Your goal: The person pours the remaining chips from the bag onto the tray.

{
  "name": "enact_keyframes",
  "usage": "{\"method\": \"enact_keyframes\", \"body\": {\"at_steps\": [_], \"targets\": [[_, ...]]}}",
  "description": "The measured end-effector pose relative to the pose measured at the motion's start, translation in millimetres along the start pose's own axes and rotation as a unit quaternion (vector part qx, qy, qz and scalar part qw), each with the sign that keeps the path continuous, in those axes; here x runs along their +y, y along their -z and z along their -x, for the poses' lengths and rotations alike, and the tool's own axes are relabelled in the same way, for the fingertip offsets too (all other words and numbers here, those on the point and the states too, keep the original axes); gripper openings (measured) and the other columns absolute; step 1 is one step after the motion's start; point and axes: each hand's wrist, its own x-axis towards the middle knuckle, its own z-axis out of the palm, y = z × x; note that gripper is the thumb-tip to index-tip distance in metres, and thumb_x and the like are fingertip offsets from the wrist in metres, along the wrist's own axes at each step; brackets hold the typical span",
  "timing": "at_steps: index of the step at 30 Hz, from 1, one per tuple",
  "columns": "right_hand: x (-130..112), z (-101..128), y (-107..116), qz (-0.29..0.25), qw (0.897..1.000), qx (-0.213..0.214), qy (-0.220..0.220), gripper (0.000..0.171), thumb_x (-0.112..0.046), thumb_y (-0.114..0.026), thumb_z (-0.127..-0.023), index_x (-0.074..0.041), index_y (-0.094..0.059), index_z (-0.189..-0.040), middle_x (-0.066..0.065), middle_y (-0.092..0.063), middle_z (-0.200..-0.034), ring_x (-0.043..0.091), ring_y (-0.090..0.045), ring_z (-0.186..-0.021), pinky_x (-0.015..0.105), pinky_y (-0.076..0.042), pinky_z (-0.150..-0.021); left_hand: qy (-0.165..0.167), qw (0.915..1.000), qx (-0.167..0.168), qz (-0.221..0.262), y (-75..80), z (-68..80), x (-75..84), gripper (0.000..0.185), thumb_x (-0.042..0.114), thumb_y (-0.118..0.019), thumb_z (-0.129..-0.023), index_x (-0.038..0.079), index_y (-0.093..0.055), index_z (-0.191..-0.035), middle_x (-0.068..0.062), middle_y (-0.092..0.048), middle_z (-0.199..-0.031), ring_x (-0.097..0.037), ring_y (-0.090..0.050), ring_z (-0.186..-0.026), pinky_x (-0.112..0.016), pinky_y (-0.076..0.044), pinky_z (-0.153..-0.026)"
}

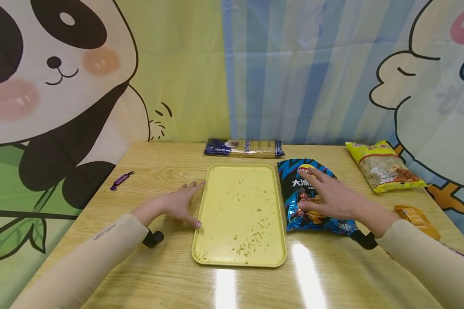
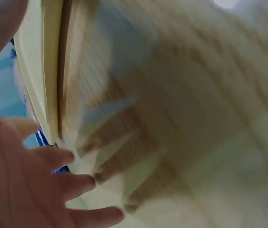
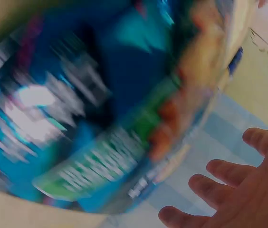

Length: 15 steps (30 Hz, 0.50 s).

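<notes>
A yellow rectangular tray [image 1: 232, 206] lies on the table, with brown crumbs scattered over it, mostly toward its near right. At its left edge is my left hand [image 1: 179, 204], fingers spread and thumb reaching the rim; whether it touches is unclear. In the left wrist view the fingers [image 2: 79, 187] are extended beside the tray's side. Right of the tray lies a blue and black Lay's chip bag [image 1: 294, 193]. My right hand [image 1: 334, 197] is over the bag with its fingers spread, and in the right wrist view the fingertips [image 3: 205, 185] appear apart from the blurred bag.
Behind the tray lies a pack of noodles [image 1: 251, 148]. A yellow food bag [image 1: 384, 167] sits at the back right, with an orange packet [image 1: 417, 221] nearer. A purple-wrapped candy [image 1: 121, 180] lies at the left. A printed curtain [image 1: 185, 77] hangs behind the table.
</notes>
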Motion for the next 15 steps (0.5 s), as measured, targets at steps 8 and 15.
{"method": "enact_keyframes", "body": {"at_steps": [8, 15], "targets": [[-6.4, 14.5, -23.7, 0.009, 1.000, -0.013, 0.020, 0.093, -0.065, -0.065, -0.091, -0.015, -0.031, -0.162, 0.028, -0.030, -0.163, 0.053, -0.038, -0.144, 0.077, -0.035, -0.105, -0.011, 0.9996, -0.025, -0.002, -4.3, 2.9, 0.4, 0.136, 0.048, -0.092, -0.071, 0.007, -0.002, -0.165, -0.037, 0.000, -0.166, -0.065, 0.003, -0.148, -0.082, -0.013, -0.113], [-9.1, 15.9, -43.8, 0.028, 0.999, -0.041, 0.014, 0.104, -0.076, -0.066, -0.082, -0.019, -0.030, -0.162, 0.029, -0.030, -0.163, 0.058, -0.036, -0.144, 0.080, -0.035, -0.102, -0.009, 0.9992, -0.039, 0.003, -7.1, 1.8, 2.6, 0.137, 0.047, -0.092, -0.071, 0.007, 0.000, -0.165, -0.037, 0.004, -0.166, -0.064, 0.007, -0.149, -0.082, -0.011, -0.112]]}}
